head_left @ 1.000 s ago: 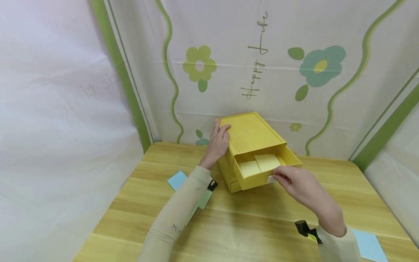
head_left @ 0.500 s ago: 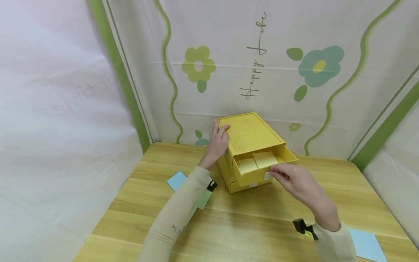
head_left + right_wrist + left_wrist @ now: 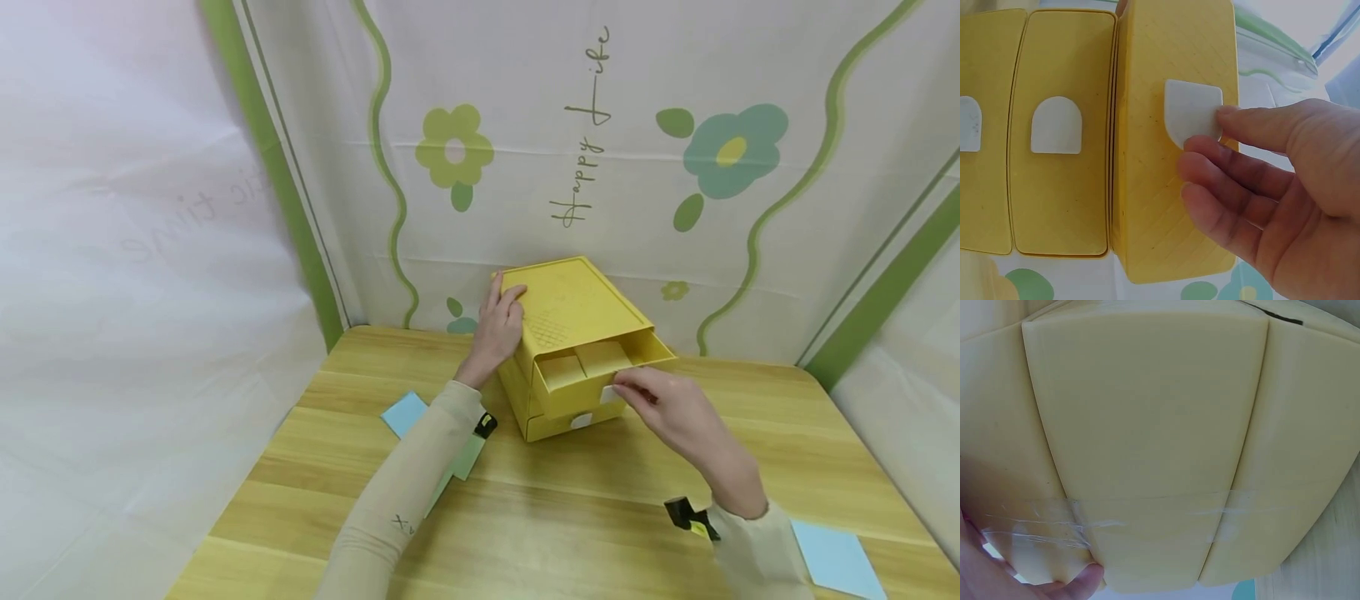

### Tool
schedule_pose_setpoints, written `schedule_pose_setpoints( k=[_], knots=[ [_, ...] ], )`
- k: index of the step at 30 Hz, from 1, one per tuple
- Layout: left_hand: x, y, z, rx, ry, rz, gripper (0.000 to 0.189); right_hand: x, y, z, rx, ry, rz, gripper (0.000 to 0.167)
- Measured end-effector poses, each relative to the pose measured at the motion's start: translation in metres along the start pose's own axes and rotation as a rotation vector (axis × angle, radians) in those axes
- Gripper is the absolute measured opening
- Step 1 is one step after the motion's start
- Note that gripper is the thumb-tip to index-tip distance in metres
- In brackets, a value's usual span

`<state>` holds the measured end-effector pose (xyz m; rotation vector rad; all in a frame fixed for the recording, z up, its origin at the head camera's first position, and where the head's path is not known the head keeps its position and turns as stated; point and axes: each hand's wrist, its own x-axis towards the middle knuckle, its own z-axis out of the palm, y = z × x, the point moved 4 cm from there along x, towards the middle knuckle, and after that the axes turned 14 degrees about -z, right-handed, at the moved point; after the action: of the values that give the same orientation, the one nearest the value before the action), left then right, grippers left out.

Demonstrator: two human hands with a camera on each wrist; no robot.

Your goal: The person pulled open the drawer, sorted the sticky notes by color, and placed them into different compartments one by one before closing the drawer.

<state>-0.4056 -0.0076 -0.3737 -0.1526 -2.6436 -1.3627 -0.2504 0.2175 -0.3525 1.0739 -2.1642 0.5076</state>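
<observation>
A yellow drawer cabinet [image 3: 577,300] stands against the back curtain with its top drawer [image 3: 570,398] partly out. Pale yellow square notepads [image 3: 604,357] lie inside that drawer. My right hand [image 3: 678,417] pinches the drawer's white tab pull [image 3: 1192,112] between thumb and fingertips. My left hand [image 3: 495,329] rests on the cabinet's upper left edge. Its fingers lie over the top, and its thumb [image 3: 1088,578] touches the side wall. Clear tape runs across that side in the left wrist view. Two lower drawers, each with a white pull [image 3: 1057,125], sit flush in the right wrist view.
On the wooden table [image 3: 570,525], a blue paper pad [image 3: 405,411] and green pads [image 3: 469,457] lie near my left forearm, partly hidden by the sleeve. Another blue pad [image 3: 838,557] lies by my right sleeve. A printed white curtain [image 3: 540,75] encloses the back and sides.
The top drawer has slid inward, and my right hand has moved with it toward the cabinet. A lower drawer's white pull has come into view. My left hand has stayed in place.
</observation>
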Motion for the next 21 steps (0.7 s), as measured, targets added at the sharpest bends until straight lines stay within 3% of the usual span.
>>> schedule_pose_setpoints(
  k=[21],
  knots=[
    [-0.0006,-0.0002,-0.0008,0.002,-0.009,-0.017,0.054,0.0007,0.0070,0.0097,0.038,0.030,0.022,0.014]
  ],
)
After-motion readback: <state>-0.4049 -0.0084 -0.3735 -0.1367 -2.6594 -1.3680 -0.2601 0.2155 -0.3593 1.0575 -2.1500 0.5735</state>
